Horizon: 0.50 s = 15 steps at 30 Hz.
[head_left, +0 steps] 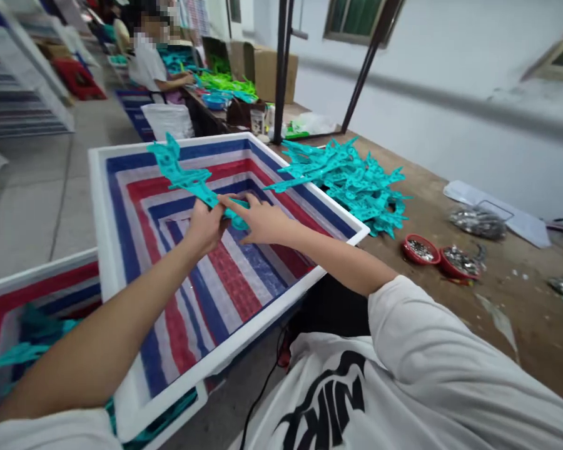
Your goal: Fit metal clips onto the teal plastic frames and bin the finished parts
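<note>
Above a large striped container, my left hand (207, 226) is closed around a turquoise plastic part (181, 176). The part is long and flat, with a forked, wing-like far end pointing up and left. My right hand (267, 222) is at its near end, index finger across it and thumb below, partly curled round it. My fingers hide the middle of the part. Under both hands, the white-rimmed container (244, 322) with red, white and blue woven lining tilts over another container. A pile of similar turquoise parts (351, 181) lies on the brown table to the right.
Two red bowls of small metal pieces (420, 249) stand on the table (431, 194), near a clear bag of metal pieces (477, 222). Dark metal posts (281, 75) rise behind the container. Another person (147, 62) sits at the far table. A lower striped container (75, 275) holds turquoise parts.
</note>
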### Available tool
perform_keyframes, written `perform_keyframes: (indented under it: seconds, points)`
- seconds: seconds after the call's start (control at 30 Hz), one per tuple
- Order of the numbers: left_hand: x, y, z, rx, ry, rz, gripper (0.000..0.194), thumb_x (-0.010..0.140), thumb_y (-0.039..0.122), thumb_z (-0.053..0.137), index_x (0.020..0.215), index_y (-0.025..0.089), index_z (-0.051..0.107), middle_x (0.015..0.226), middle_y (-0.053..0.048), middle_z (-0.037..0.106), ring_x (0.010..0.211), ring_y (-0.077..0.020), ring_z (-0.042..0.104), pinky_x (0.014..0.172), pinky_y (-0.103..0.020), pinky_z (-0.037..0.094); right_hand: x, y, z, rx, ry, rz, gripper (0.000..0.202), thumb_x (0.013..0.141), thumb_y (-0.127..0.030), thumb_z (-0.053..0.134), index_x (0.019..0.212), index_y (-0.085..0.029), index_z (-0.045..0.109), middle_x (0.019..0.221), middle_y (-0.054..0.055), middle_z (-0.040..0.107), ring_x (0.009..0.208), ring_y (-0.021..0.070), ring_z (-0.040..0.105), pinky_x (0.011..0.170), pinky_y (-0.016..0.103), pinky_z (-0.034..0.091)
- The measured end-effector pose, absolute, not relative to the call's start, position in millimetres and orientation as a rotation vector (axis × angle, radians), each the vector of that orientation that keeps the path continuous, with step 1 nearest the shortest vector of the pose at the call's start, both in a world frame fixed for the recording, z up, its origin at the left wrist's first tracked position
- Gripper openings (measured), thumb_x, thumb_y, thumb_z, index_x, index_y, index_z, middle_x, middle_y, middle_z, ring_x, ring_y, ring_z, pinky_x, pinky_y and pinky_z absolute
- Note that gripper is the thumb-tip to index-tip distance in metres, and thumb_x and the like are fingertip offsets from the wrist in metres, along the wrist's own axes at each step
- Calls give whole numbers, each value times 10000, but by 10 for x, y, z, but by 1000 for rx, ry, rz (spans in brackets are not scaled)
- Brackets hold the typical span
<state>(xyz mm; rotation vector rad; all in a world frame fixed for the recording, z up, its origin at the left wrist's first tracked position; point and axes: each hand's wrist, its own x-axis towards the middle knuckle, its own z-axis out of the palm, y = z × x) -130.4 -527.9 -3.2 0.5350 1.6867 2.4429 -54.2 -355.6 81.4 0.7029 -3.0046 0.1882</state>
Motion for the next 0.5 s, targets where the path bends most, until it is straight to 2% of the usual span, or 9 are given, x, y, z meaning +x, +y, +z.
perform_keyframes:
  seconds: [0.07, 0.1, 0.17, 0.23, 0.3, 0.37, 0.43, 0.5]
  points:
    - [-1230, -5328, -65, 513, 1685, 2428, 804, 888, 761, 1159, 1409, 290, 767, 1412, -112, 875, 1153, -312, 865, 974, -435, 783, -598, -3161, 521, 732, -2980, 428, 871, 1265, -173, 835, 2055, -298, 491, 1663, 226, 788, 1373, 429, 878, 1186, 587, 751]
    - [-1185, -5356, -67, 518, 1689, 2378, 838, 883, 813, 1122, 1434, 290, 770, 1448, -129, 873, 1207, -348, 871, 999, -477, 792, -605, -2975, 375, 754, -2909, 558, 785, 1286, -137, 753, 2030, -250, 532, 1592, 211, 824, 1351, 396, 883, 1206, 549, 738]
    - [-1118, -5420, -50, 552, 1753, 2191, 941, 914, 924, 1003, 1573, 291, 781, 1556, -165, 855, 1362, -429, 863, 1085, -572, 792, -568, -2576, 142, 694, -2714, 752, 632, 1308, -155, 709, 1937, -183, 655, 1577, 205, 849, 1428, 377, 858, 1286, 519, 699]
    - [-1112, -5498, -32, 607, 1910, 1921, 1137, 881, 1024, 947, 1722, 279, 773, 1625, -187, 845, 1482, -493, 830, 1193, -638, 764, -495, -2095, 52, 493, -2533, 831, 554, 1312, -241, 751, 1861, -168, 737, 1642, 211, 841, 1509, 398, 827, 1343, 539, 678]
    - [-1170, -5574, -33, 673, 2107, 1620, 1295, 788, 1123, 941, 1730, 243, 816, 1588, -204, 876, 1504, -530, 824, 1295, -672, 720, -457, -1532, 135, 215, -2407, 787, 563, 1309, -288, 748, 1860, -175, 740, 1700, 214, 815, 1573, 427, 793, 1391, 588, 659]
    - [-1260, -5631, -57, 723, 2264, 1335, 1331, 724, 1200, 911, 1637, 231, 888, 1506, -202, 918, 1485, -544, 838, 1374, -687, 671, -517, -942, 348, -54, -2357, 657, 628, 1299, -250, 702, 1920, -159, 672, 1759, 235, 765, 1652, 445, 739, 1447, 627, 613]
    - [-1344, -5666, -92, 730, 2356, 1130, 1328, 681, 1242, 875, 1540, 231, 928, 1472, -196, 938, 1470, -546, 850, 1419, -694, 634, -668, -402, 596, -271, -2429, 512, 695, 1299, -191, 634, 1983, -95, 560, 1818, 295, 684, 1706, 459, 692, 1471, 640, 567]
    - [-1399, -5693, -132, 678, 2408, 1026, 1306, 637, 1246, 860, 1454, 229, 941, 1468, -201, 942, 1476, -548, 852, 1426, -682, 629, -833, 26, 777, -443, -2559, 458, 748, 1267, -148, 665, 1982, 2, 503, 1838, 371, 628, 1724, 497, 669, 1467, 650, 550]
